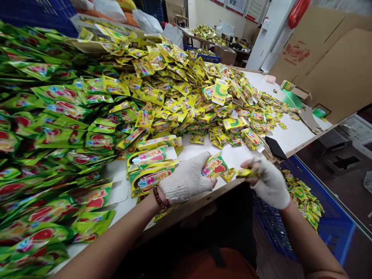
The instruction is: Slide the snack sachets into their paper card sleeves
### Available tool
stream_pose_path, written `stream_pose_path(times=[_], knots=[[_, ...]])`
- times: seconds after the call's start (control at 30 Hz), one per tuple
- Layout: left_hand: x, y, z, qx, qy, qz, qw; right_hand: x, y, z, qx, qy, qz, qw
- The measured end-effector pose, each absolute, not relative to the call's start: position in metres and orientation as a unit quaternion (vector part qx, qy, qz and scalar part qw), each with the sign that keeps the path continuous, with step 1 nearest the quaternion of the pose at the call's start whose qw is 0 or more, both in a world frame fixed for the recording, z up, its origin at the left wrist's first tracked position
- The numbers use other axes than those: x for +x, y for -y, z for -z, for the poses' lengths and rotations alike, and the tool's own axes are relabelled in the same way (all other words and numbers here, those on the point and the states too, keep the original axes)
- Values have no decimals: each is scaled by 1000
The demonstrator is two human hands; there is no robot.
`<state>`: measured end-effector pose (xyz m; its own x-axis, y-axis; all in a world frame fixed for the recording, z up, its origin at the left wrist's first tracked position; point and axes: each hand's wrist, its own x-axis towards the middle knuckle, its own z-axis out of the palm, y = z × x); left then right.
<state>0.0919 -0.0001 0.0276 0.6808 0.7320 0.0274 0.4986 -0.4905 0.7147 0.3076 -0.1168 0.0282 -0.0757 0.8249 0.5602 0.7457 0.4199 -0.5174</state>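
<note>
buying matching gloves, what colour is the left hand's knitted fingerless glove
White knitted glove, clearest in the head view.

My left hand [186, 178] wears off-white ribbed knit, with a dark reddish-brown beaded bracelet [159, 197] at the wrist, and my right hand [270, 180] wears off-white too. The carton [214, 166] in my left is yellow and green, printed with multicoloured letters and a red fruit, its flap white. The small packets [243, 173] in my right show yellow. To my left, the pouches [65, 110] are bright green, patterned with red watermelon slices; the heaped packs [155, 60] are yellow. My tabletop [286, 133] is white, the crate [345, 237] deep blue
</note>
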Motion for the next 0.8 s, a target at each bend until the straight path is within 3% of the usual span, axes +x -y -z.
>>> stream_pose_path(times=[0.13,0.23,0.37,0.63,0.8], knots=[[99,16,-24,887,-411,-119,171,301,109,-26,-602,558,-10,571],[102,22,-15,892,-400,-167,129,286,94,-16,-614,509,-41,602],[95,21,-3,896,-358,-238,113,280,85,-4,-639,531,-63,553],[88,23,-3,909,-324,-237,110,293,87,-26,-607,687,-109,384],[91,24,3,908,-324,-260,62,277,85,-30,-620,690,-57,369]])
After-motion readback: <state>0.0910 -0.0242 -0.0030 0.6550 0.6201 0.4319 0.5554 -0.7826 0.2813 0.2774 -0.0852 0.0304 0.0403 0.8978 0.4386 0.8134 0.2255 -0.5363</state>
